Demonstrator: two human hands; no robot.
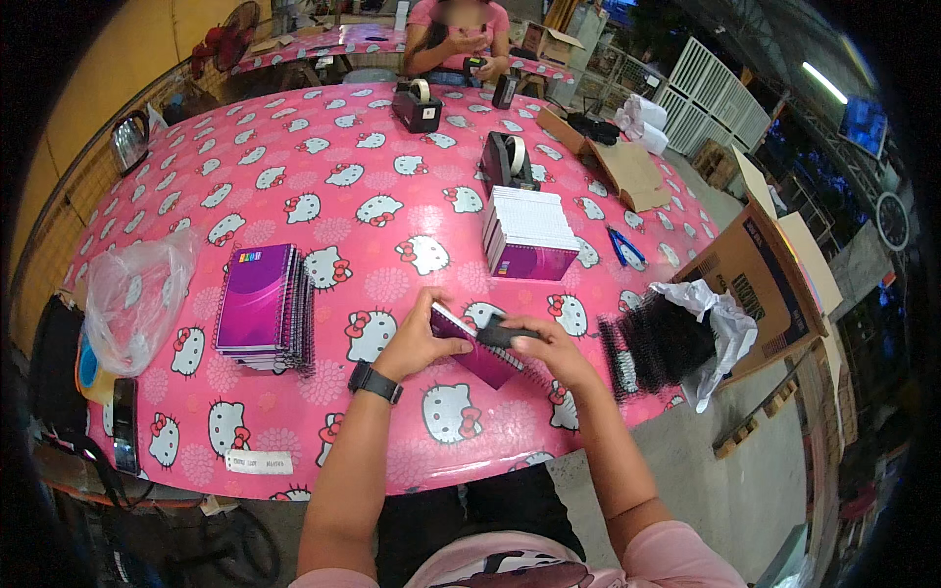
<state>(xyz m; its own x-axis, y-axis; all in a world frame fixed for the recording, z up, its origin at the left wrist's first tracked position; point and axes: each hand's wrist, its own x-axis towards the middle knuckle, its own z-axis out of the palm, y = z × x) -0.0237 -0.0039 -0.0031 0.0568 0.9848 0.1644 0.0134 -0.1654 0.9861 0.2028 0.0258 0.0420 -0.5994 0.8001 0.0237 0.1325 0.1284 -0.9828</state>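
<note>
**A:** In the head view, what's in hand?

**B:** The left hand (417, 343) grasps a purple notebook (477, 355) by its near edge, just above the table (323, 157). The right hand (549, 345) clenches a black spiral coil (502, 335) against the notebook's binding edge. I judge the binding step is under way; next, the coil needs lining up with the punched holes.

**A:** And containers?

**B:** Right of the right grip, an open cardboard box (760, 279) lies tipped, white plastic liner (720, 318) spilling a heap of black coils (655, 343). Left of the left grip sits a bound notebook stack (263, 304); beyond it a clear plastic bag (137, 294), contents unclear. Past both grips lies an unbound stack (529, 233).
</note>
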